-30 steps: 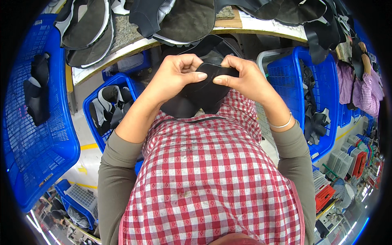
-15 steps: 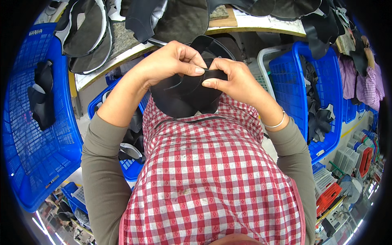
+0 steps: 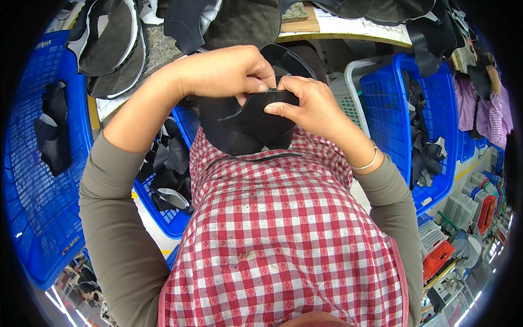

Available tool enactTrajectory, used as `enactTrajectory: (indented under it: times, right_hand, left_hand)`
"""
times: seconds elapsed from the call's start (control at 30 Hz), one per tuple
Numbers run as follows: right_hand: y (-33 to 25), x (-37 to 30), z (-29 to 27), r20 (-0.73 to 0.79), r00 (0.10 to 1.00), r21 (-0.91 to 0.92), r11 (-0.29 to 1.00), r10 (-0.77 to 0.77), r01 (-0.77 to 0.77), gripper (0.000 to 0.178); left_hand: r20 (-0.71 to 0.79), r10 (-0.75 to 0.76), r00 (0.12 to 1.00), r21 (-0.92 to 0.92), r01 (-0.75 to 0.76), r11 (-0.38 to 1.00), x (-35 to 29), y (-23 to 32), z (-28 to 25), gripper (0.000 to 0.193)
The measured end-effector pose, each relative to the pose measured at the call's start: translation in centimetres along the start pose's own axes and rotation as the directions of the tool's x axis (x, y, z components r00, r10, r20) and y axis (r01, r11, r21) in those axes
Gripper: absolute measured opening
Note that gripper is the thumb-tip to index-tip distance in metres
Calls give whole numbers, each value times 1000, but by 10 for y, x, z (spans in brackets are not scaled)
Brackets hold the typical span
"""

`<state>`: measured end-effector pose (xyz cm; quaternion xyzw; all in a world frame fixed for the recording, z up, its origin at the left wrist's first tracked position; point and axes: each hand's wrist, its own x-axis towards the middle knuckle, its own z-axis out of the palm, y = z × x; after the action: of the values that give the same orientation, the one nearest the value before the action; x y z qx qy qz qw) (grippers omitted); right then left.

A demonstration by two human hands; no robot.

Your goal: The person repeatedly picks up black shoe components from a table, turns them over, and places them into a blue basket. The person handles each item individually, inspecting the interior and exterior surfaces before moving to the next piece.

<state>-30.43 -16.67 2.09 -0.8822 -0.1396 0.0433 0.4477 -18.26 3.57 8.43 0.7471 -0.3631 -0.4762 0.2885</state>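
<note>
A black leather shoe-upper piece [image 3: 248, 128] hangs over the top of my checked apron, with a curved seam line across its face. My right hand [image 3: 308, 101] pinches its upper edge, thumb in front and fingers behind. Right beside it, my left hand [image 3: 242, 71] is closed at the same edge. Its thumb and fingertips nearly meet the right fingertips, and one finger dips down behind the edge. What lies exactly between the left fingertips is hidden. A looped black strip of the piece [image 3: 289, 57] rises behind my hands.
Dark shoe-upper pieces [image 3: 245, 24] lie along the worktable [image 3: 354, 31] ahead. Blue baskets stand on the left [image 3: 60, 201], by my left elbow [image 3: 163, 220] and on the right [image 3: 403, 109], holding black pieces. Another person's checked sleeve [image 3: 493, 114] shows at far right.
My left elbow has swung outward to the left and the left wrist has turned, with the forearm more level. My right hand has barely moved, still gripping the shoe-upper piece.
</note>
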Motion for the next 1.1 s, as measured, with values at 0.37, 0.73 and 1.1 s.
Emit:
enactTrajectory:
  times: [0.37,0.73,1.1]
  right_hand:
    - [3,-2,7,-124,988,-47,995,-90,85,32]
    - [8,0,-13,14,996,271,959,86,-87,24]
    - [1,-1,-25,-37,993,-228,969,-109,98,32]
  left_hand:
    - [-234,-81,969,-105,58,993,-14,3,20,17]
    - [-635,-27,772,-282,-199,938,-10,-20,92,19]
    - [-669,-132,732,-316,-120,941,-7,-30,115,19]
